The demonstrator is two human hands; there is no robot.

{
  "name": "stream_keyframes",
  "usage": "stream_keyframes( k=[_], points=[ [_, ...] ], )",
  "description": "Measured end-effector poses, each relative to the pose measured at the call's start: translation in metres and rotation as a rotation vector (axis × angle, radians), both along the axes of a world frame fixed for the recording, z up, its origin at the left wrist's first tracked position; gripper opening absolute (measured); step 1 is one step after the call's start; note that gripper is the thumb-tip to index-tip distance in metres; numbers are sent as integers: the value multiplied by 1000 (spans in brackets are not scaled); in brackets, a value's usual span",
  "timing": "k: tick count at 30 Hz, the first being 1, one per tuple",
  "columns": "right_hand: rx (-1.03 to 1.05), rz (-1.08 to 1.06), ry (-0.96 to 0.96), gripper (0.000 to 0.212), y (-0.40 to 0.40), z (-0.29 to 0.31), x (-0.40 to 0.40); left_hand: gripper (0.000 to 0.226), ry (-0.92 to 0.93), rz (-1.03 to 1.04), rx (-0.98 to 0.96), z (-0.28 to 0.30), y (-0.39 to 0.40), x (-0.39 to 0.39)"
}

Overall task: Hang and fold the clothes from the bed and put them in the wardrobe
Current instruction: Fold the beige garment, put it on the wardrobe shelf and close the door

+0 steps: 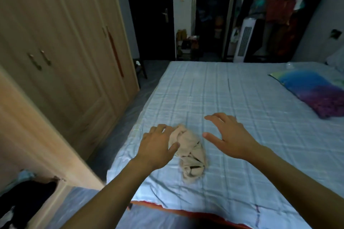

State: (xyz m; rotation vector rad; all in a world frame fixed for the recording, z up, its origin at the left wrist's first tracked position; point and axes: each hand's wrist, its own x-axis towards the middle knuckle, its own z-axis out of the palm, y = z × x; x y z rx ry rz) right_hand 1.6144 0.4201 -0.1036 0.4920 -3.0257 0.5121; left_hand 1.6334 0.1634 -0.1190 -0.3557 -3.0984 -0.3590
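Observation:
A crumpled beige garment (191,151) lies near the left front corner of the bed (232,98), which has a pale blue checked sheet. My left hand (158,145) hovers over the garment's left end with fingers spread and loosely bent, its fingertips at the cloth; whether it touches is unclear. My right hand (229,135) is spread just to the right of the garment, apart from it, holding nothing. The wooden wardrobe (61,46) stands along the left wall with its far doors closed.
An open wardrobe door (37,135) juts out at the near left, with dark clothing (24,201) below it. A blue and purple pillow (314,91) lies at the bed's right. A narrow floor strip runs between bed and wardrobe. A clothes-laden rack (279,15) stands at the back right.

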Motion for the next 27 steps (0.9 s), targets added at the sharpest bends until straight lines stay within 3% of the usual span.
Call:
stream_keyframes(
  k=[5, 10, 18, 27],
  points=[
    [-64, 3, -6, 64, 45, -12, -16, 54, -14, -5, -12, -12, 61, -14],
    [-80, 7, -11, 65, 64, -26, -42, 53, -56, 41, -34, -19, 61, -43],
    [-34, 10, -100, 61, 35, -60, -97, 50, -117, 49, 30, -54, 36, -122],
    [-58, -132, -150, 59, -17, -80, -208, 45, -241, 32, 213, -106, -11, -242]
  ],
)
